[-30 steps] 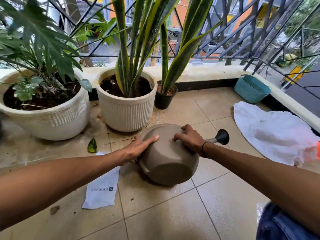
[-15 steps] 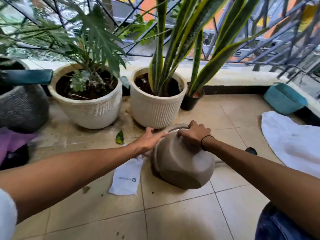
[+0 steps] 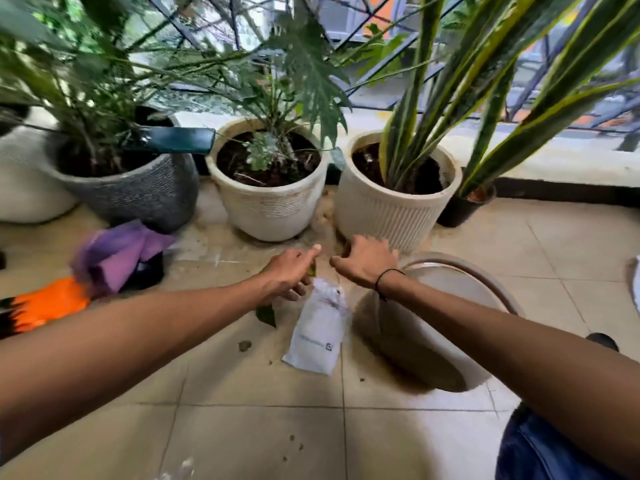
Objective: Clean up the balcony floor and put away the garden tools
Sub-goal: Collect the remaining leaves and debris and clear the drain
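A tan empty pot (image 3: 446,306) lies tipped on the tiled floor (image 3: 263,403), its rim toward the plants. My right hand (image 3: 367,261) has come off it and hovers just left of its rim, fingers loosely bent, holding nothing. My left hand (image 3: 289,273) hovers beside it with the thumb stretched out, above a green fallen leaf (image 3: 266,315) and the top of a white paper packet (image 3: 317,336). A small greenish bit shows by its thumb; whether the hand touches it is unclear. A teal tool handle (image 3: 173,140) sticks out of the grey pot (image 3: 138,195).
Two cream planters (image 3: 270,206) (image 3: 391,213) and a small black pot (image 3: 462,207) stand right behind the hands. A purple cloth (image 3: 117,254) and an orange glove (image 3: 48,303) lie at the left. Soil crumbs (image 3: 245,345) dot the tiles. Leaves overhang the area.
Both hands have let go of the tan pot and moved left toward the leaf and packet. The view has swung left, bringing the grey pot, purple cloth and orange glove into sight.
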